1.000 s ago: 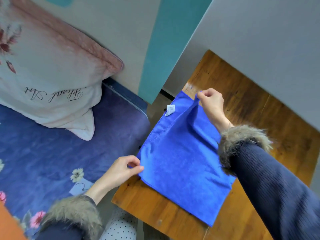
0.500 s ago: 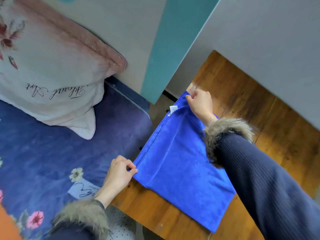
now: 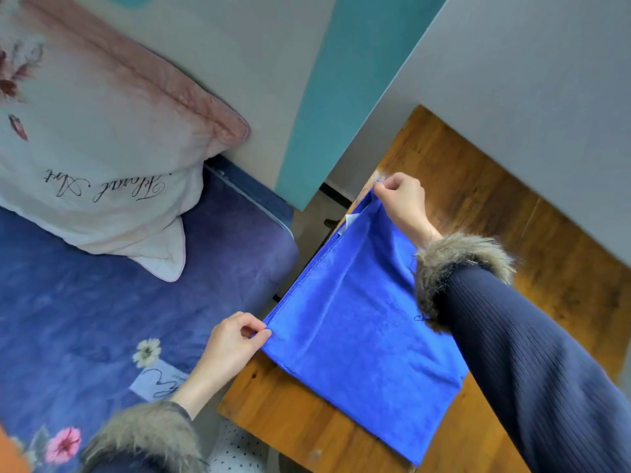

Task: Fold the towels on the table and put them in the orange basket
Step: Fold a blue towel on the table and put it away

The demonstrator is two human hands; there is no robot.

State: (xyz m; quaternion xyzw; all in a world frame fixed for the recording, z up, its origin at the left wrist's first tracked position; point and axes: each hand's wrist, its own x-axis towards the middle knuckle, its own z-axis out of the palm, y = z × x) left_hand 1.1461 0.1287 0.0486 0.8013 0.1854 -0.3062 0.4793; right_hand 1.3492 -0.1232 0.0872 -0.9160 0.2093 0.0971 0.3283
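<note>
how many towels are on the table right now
1. A single blue towel lies on the wooden table, the left hand pinching its near corner and the right hand pinching its far corner. The right sleeve may hide others.

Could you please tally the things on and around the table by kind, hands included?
Blue towel: 1
Wooden table: 1
Pillow: 1
Floral bedcover: 1
Hands: 2, left hand and right hand, each pinching a towel corner
Total: 6
</note>
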